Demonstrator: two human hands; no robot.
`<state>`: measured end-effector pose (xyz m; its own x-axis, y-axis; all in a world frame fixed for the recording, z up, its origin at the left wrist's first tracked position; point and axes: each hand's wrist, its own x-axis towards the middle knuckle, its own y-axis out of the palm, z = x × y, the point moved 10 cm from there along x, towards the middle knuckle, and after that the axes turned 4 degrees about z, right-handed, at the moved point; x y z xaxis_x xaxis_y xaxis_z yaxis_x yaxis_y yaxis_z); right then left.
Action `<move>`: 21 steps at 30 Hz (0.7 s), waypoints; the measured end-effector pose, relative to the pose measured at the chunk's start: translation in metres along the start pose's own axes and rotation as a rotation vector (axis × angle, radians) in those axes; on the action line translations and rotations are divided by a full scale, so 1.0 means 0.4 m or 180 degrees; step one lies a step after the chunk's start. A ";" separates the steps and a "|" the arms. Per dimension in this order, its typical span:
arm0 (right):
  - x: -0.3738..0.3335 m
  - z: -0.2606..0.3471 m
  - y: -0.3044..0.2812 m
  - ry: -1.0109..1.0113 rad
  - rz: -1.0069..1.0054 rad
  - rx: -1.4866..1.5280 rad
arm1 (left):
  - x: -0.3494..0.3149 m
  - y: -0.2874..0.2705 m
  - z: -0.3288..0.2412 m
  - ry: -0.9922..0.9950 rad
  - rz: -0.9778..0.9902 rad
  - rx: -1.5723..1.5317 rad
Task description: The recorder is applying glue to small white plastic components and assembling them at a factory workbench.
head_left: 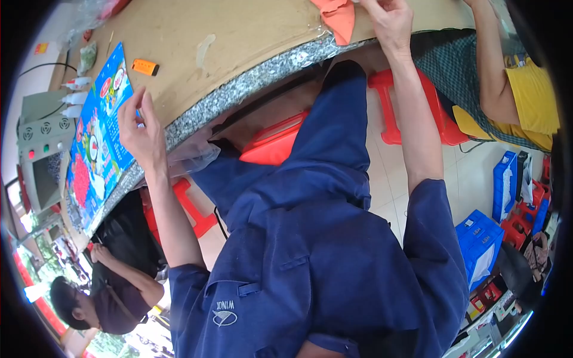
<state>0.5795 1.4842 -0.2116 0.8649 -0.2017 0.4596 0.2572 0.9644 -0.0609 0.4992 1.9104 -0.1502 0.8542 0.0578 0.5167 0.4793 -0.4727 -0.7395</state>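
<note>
My left hand (142, 128) is raised at the table's front edge, by a blue printed sheet (108, 113) with food pictures. Its fingers are curled inward; anything between the fingertips is too small to make out. My right hand (391, 25) is at the upper edge, its fingers bent together and partly cut off by the picture's border. Just left of these fingers, an orange piece of soft, thin material (337, 19) hangs over the table edge. Whether the right fingertips grip it I cannot tell.
An orange box-shaped object (145, 67) lies on the brown-covered table (256, 42) with a speckled stone edge. White-capped bottles (74, 97) and a grey machine (45, 140) stand left. Red stools (277, 140) are below. One person sits right in yellow (534, 98), another lower left (119, 298).
</note>
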 end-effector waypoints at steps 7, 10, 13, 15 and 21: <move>-0.010 -0.009 -0.034 -0.0310 -0.0326 0.0277 | -0.109 -0.003 0.047 0.0487 -0.0434 0.0497; -0.006 -0.026 -0.041 -0.0324 -0.0391 0.0405 | -0.108 -0.013 0.053 0.0474 -0.0564 0.0562; 0.001 -0.018 -0.060 -0.0446 -0.0491 0.0238 | -0.101 -0.008 0.049 0.0604 -0.0670 0.0602; 0.003 -0.022 -0.035 -0.0453 -0.0476 0.0290 | -0.104 -0.014 0.057 0.0626 -0.0704 0.0659; 0.003 -0.039 -0.060 -0.0349 -0.0628 -0.0046 | -0.100 -0.010 0.039 0.0717 -0.0720 0.0730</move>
<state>0.5810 1.4581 -0.2234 0.7455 -0.3657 0.5573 0.4236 0.9054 0.0274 0.4663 1.9237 -0.1748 0.6685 -0.0685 0.7406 0.7047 -0.2599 -0.6601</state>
